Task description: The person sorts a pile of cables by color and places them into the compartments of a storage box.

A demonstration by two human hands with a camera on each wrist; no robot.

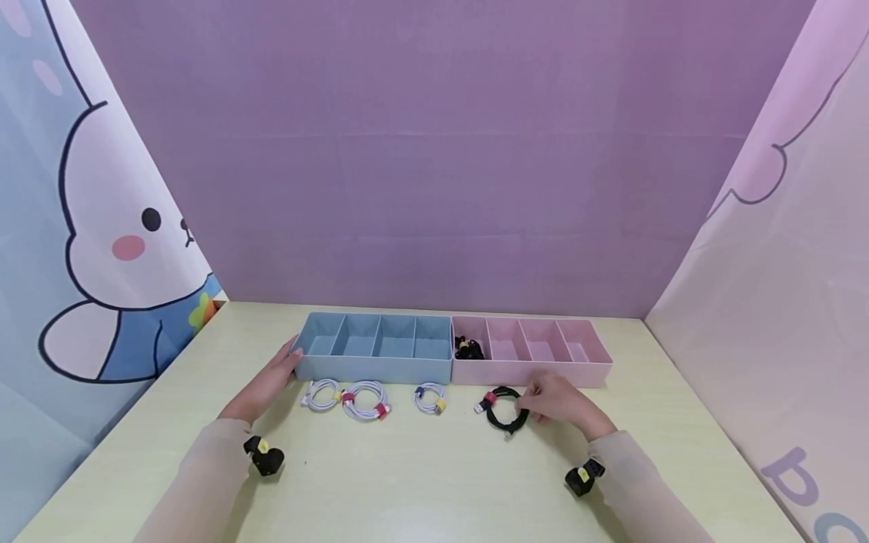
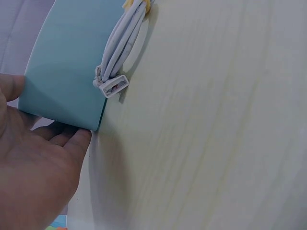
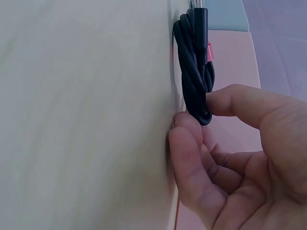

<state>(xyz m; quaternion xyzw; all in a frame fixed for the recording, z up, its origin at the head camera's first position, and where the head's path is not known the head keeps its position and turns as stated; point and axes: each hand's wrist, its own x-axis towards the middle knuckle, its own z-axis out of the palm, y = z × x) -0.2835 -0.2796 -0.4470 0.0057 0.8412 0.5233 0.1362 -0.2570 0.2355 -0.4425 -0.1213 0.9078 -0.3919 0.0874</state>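
My right hand [image 1: 553, 398] pinches the right side of a coiled black cable [image 1: 517, 424] with thumb and forefinger. A red tie wraps the coil, which is low over the table before the pink box [image 1: 529, 372]. In the right wrist view, the thumb and forefinger meet at the end of the black cable [image 3: 192, 76]; the other fingers are bent. At the left end of the blue box [image 1: 373, 369], my left hand [image 1: 268, 381] rests against its side. The left wrist view has the thumb by the rim and extended fingers touching the end wall of the blue box [image 2: 67, 72].
Three coiled white cables lie in front of the blue box: a left coil [image 1: 322, 395], a larger one with red ties [image 1: 365, 400] and a right coil [image 1: 430, 398]. Black cables [image 1: 468, 348] fill the pink box's leftmost compartment. A purple backdrop [image 1: 434, 166] rises behind the table.
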